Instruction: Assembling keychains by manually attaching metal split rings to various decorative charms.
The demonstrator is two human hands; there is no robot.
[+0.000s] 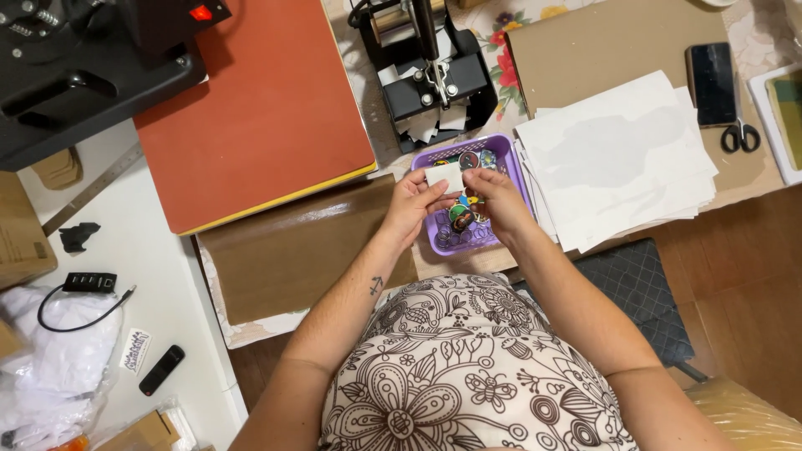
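Observation:
My left hand and my right hand together pinch a small white paper piece just above a purple plastic basket. The basket holds several round colourful badges. Both hands hover over the basket's near half, thumbs and fingers closed on the paper's two ends.
A black press tool stands behind the basket with paper scraps at its base. A stack of white sheets lies right, with a phone and scissors beyond. An orange heat-press pad and a brown sheet lie left.

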